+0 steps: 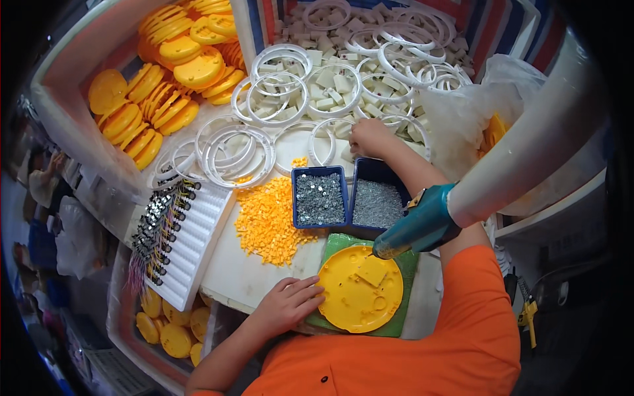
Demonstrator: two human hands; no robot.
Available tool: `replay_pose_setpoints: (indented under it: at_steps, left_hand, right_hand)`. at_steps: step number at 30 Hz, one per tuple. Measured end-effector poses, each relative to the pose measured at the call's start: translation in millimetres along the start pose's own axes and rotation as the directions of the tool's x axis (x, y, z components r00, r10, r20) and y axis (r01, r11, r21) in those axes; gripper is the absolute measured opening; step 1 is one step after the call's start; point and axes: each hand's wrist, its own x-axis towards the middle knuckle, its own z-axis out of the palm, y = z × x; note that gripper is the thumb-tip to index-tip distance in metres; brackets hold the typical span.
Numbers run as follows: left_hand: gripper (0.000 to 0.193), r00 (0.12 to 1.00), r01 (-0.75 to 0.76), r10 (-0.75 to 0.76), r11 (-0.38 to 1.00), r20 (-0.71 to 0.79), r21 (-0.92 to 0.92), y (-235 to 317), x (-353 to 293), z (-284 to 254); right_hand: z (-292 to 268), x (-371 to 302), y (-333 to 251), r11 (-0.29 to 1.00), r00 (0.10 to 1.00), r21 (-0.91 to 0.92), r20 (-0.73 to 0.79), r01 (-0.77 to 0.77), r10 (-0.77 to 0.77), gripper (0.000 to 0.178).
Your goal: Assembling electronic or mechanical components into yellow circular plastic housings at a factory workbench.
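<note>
1. L hand [288,303]: rests flat at bench front edge, fingers spread and lying on the left rim of the yellow disc [360,288]. Steadies it, no closed grip.
2. Yellow disc: lies flat on green mat [404,263], centre front, w/ a small yellow square part on its face.
3. R hand [370,137]: reaches fwd over the blue trays into the pile of white blocks [330,89]. Fingers curled down among blocks and white rings [277,98]; cannot tell if anything is pinched.
4. Teal power driver [422,226]: hangs just above disc's right edge, tip pointing down-left; neither hand on it.
5. Two blue trays [319,197]: side by side behind mat, both hold small metal fasteners.
6. Yellow small parts heap [267,221]: left of trays, touching them.
7. White slotted rack [188,241]: left of heap, w/ wired parts along its left edge.
8. Yellow disc stack [172,72]: bin at rear left.
</note>
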Motion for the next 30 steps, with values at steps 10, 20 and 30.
replay_pose_setpoints:
  at_steps: [10,20,30]
  left_hand:
    - [0.029,0.995,-0.101,0.101,0.994,-0.008,-0.031,10.4,6.2,-3.0]
    - [0.022,0.914,-0.369,0.328,0.917,0.240,0.151,-47.7,63.1,-16.8]
    - [0.025,0.863,-0.475,0.491,0.869,0.123,-0.135,68.7,71.6,26.1]
  right_hand:
    - [-86.7,-57.4,4.8,0.932,0.726,0.350,-0.616,-0.097,0.306,0.022]
    - [-97.0,-310.0,-99.5,0.292,0.580,0.883,-0.028,-0.367,0.814,0.012]
    - [-69.0,-351.0,-188.5,0.341,0.610,0.844,-0.021,-0.414,0.792,0.013]
